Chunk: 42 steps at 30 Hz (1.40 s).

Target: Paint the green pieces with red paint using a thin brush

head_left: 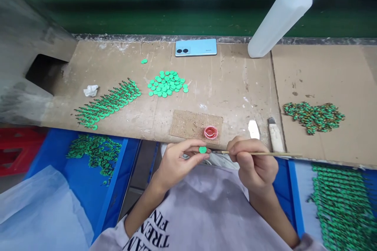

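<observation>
The left hand (173, 164) pinches a green disc (202, 150) between thumb and fingers, just left of the right hand (253, 162), which grips a thin stick (259, 153) whose tip touches the disc, a red cap (211, 132) just beyond.

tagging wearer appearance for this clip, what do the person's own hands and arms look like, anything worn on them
Both hands are bare: no gloves, rings or watch show on the left hand or the right hand. The forearms are uncovered up to short, loose sleeves of a pale grey shirt with black block lettering on the front. The right sleeve edge just shows at the bottom of the frame.
</observation>
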Each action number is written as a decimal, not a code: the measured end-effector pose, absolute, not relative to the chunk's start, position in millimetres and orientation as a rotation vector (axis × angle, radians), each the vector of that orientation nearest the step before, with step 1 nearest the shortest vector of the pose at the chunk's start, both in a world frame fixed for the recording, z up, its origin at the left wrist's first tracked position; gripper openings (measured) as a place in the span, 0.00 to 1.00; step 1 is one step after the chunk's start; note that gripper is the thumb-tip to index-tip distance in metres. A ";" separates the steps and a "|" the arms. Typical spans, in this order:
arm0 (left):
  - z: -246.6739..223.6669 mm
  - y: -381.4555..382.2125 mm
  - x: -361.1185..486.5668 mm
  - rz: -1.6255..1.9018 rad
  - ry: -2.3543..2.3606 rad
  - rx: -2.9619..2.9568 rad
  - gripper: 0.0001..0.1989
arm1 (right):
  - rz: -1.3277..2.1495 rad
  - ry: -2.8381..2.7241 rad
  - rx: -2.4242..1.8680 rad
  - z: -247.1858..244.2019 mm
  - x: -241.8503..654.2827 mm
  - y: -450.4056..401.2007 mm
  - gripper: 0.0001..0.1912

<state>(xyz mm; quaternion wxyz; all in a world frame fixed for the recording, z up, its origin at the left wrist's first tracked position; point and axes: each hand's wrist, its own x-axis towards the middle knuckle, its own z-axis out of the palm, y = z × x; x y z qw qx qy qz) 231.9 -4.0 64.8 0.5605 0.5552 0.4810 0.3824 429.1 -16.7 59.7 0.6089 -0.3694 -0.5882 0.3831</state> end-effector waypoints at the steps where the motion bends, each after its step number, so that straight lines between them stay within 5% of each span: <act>1: 65.2 -4.4 231.9 0.912 1.133 1.345 0.11 | 0.885 -1.391 -0.837 59.1 427.9 -17.1 0.06; 22: 70.2 -6.5 227.3 0.801 1.205 1.588 0.08 | 0.822 -1.701 -0.852 64.5 428.0 -11.8 0.06; 29: 62.1 -9.9 228.9 0.787 1.127 1.919 0.10 | 0.554 -1.906 -0.828 64.2 426.6 -6.5 0.16; 35: 66.4 -11.3 227.8 0.812 1.209 1.914 0.07 | 0.939 -1.820 -0.899 71.7 435.4 -9.4 0.08; 42: 68.3 -5.0 226.7 0.799 1.223 1.842 0.07 | 1.237 -1.654 -0.929 73.5 441.3 -12.5 0.11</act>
